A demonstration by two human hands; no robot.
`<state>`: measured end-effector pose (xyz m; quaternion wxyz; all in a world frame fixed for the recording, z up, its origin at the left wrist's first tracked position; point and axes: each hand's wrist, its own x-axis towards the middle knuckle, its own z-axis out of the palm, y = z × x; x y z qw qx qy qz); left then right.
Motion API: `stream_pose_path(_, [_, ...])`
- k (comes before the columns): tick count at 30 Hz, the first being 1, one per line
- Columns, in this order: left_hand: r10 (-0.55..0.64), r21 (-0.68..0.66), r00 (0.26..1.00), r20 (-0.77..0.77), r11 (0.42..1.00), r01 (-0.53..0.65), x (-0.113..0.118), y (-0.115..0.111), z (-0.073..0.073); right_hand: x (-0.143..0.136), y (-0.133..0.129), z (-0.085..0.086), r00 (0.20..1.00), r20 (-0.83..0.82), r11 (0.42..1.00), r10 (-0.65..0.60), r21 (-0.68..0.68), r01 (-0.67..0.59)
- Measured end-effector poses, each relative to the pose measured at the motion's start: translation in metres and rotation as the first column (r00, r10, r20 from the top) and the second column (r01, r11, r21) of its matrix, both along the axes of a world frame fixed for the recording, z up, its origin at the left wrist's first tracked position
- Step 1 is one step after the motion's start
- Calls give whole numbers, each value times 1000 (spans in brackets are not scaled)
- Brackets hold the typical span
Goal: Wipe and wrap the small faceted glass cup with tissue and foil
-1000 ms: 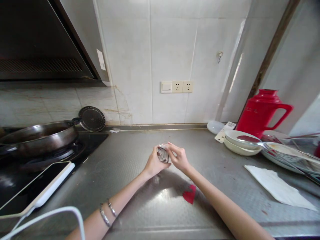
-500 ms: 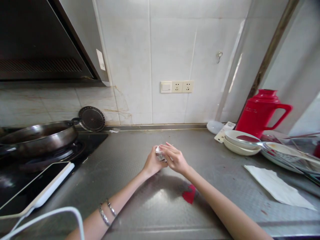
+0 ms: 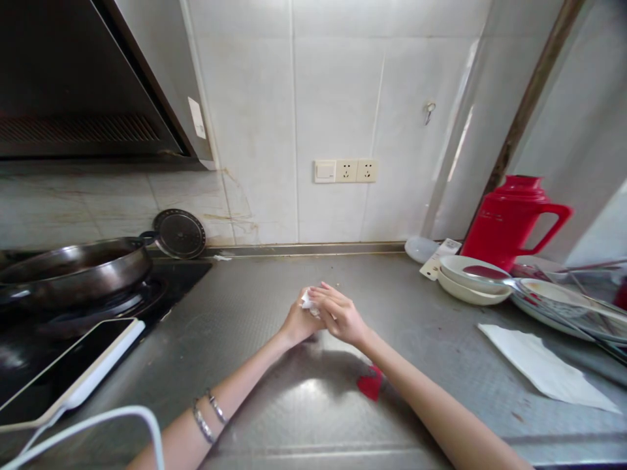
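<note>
Over the middle of the steel counter, my two hands meet around a crumpled white tissue [image 3: 308, 301]. My left hand [image 3: 295, 321] curls around it from the left, with two silver bangles on that forearm. From the right, my right hand [image 3: 341, 318] lies over the tissue with its fingers bent and pressed against it. Most of the tissue is hidden by the fingers, and I cannot tell whether something else is inside it. Below my right wrist, a small red scrap [image 3: 369, 383] lies on the counter [image 3: 274, 398].
On the left, a steel pan [image 3: 78, 267] sits on the black stove beside a phone [image 3: 68, 365] with a white cable [image 3: 122, 411]. Bowls [image 3: 473, 294], a patterned plate [image 3: 563, 313], a red thermos [image 3: 512, 219] and a flat white napkin [image 3: 543, 369] occupy the right.
My right-hand fingers have shifted slightly left and closed further over the tissue. Less of the tissue shows between the hands. Everything else stays put.
</note>
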<state>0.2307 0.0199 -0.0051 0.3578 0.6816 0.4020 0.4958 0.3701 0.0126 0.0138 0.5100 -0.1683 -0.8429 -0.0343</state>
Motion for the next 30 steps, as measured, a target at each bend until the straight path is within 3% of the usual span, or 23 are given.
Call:
stream_pose_path(4, [-17, -99, 998, 65, 995, 24, -4, -8, 12, 7, 12, -2, 943, -260, 949, -209, -286, 132])
stream_pose_path(6, [-14, -141, 996, 86, 990, 26, -5, -10, 15, 8, 13, -2, 922, -300, 930, -246, -341, 137])
stream_pose_path(12, [-4, -198, 991, 131, 980, 31, -2, -9, 14, 1, 1, 0, 971, -235, 977, -38, -213, -13])
stream_pose_path(19, [-22, -194, 990, 142, 980, 50, -3, -12, 14, 8, 11, -3, 942, -307, 974, -132, -218, 66])
stream_pose_path(25, [29, -210, 990, 140, 978, 1, -3, -8, 13, 6, 7, -5, 974, -225, 986, -26, -163, -12])
stream_pose_path(28, [31, -176, 994, 106, 984, -12, -5, -6, 10, 6, 12, -8, 954, -277, 948, -114, -317, 21])
stream_pose_path(30, [28, -150, 997, 78, 989, -16, -6, -6, 9, 7, 18, -9, 916, -331, 862, -225, -506, 29])
